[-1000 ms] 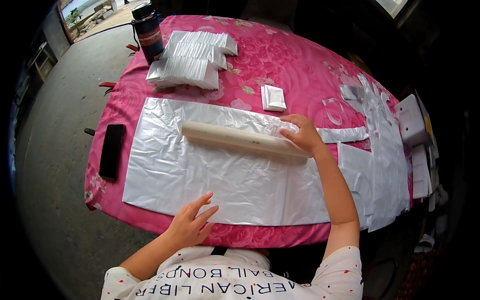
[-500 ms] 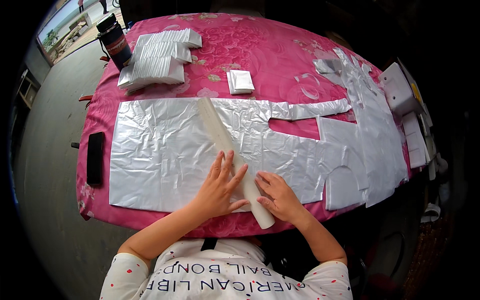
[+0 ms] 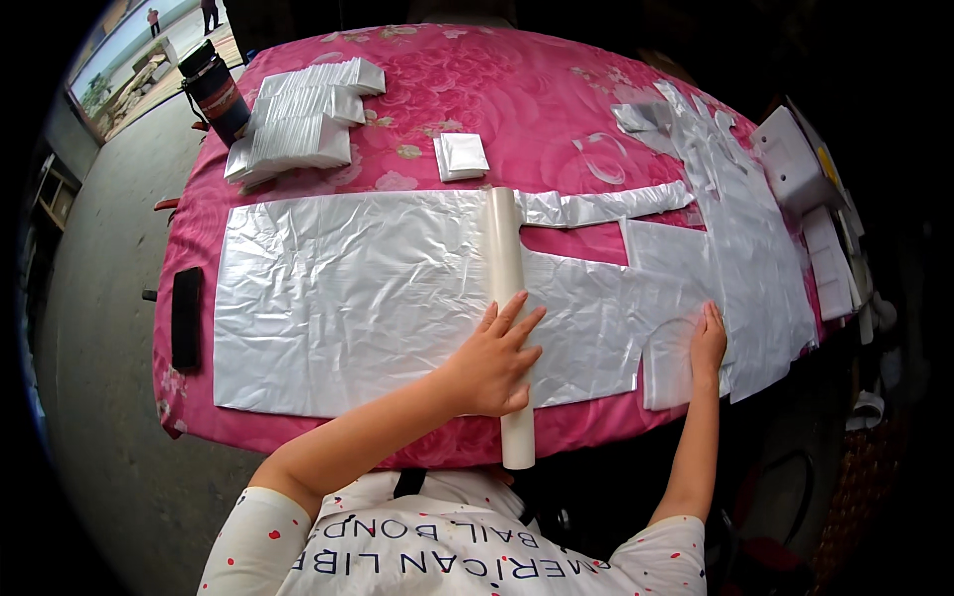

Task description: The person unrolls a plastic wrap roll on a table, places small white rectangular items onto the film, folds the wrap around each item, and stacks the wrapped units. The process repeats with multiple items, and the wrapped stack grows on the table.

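A pale plastic pipe (image 3: 505, 248) stands nearly straight up the view across a flattened white plastic bag (image 3: 338, 298) with a handle strip at its right. My left hand (image 3: 497, 360) lies on the lower half of the pipe, fingers spread and stretched out, not wrapped round it. Over to the right, my right hand (image 3: 708, 343) rests on the pile of thin white bags (image 3: 760, 288), its fingers stretched forward and close together. Beside that hand, a folded bag corner with a curved cut (image 3: 668, 372) shows near the table's front edge.
Stacks of folded white bags (image 3: 298, 139) stand at the far left beside a dark bottle (image 3: 216, 94). A small folded packet (image 3: 462, 157) lies behind the pipe. A black oblong case (image 3: 186, 318) is near the left edge, white boxes (image 3: 795, 169) at the right. Pink cloth (image 3: 537, 89) covers the table.
The pipe has swung from a slant to nearly straight and its far end has moved right. My left hand moved right with it. My right hand left the pipe's side for the bags at right.
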{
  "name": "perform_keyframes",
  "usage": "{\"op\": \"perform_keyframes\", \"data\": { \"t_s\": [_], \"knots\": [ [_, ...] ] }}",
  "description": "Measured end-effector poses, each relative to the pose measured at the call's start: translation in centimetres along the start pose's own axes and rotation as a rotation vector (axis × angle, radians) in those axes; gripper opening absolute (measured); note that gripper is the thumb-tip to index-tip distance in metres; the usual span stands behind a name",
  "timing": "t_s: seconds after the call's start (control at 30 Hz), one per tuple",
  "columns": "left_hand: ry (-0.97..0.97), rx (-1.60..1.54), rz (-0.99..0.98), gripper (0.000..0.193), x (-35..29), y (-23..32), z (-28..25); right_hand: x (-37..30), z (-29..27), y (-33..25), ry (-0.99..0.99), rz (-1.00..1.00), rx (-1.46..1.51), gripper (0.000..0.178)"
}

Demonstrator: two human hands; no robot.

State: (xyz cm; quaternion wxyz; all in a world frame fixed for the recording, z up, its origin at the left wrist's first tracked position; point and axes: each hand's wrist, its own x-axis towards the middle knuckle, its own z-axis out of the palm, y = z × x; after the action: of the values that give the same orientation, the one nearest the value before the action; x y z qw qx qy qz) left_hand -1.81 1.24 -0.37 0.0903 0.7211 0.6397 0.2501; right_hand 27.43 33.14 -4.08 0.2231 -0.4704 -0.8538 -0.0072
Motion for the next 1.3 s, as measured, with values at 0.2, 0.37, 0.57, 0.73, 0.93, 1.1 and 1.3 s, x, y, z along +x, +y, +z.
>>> {"op": "perform_keyframes", "data": {
  "t_s": [0.2,0.37,0.57,0.73,0.93,1.1,1.3],
  "knots": [
    [0.008,-0.012,-0.008,0.047,0.1,0.0,0.1,-0.3,-2.1,-2.8,0.143,0.071,0.013,0.013],
    [0.043,-0.002,0.006,0.052,0.2,0.1,0.3,-2.2,-5.3,-12.0,0.089,0.148,0.526,0.013],
    [0.185,-1.150,-0.546,0.046,-0.5,3.3,-2.7,-8.7,-8.0,-26.3,-0.484,-0.205,1.030,0.015],
    [0.069,-1.411,-0.826,0.023,-5.9,-2.5,-5.3,-11.1,-9.5,-29.3,-0.583,-0.486,1.081,0.021],
    [0.065,-1.085,-1.070,0.016,-18.0,-11.1,-12.7,-13.1,-9.7,-25.9,-0.391,-0.405,0.615,0.022],
    [0.026,-0.604,-1.120,0.022,-20.1,-11.7,-15.3,-14.7,-9.0,-25.3,-0.822,-0.063,0.356,0.050],
    [-0.170,0.508,-0.692,0.036,-17.3,-9.6,-19.2,-15.0,-9.1,-25.8,-0.957,0.025,0.423,0.046]
  ]
}}
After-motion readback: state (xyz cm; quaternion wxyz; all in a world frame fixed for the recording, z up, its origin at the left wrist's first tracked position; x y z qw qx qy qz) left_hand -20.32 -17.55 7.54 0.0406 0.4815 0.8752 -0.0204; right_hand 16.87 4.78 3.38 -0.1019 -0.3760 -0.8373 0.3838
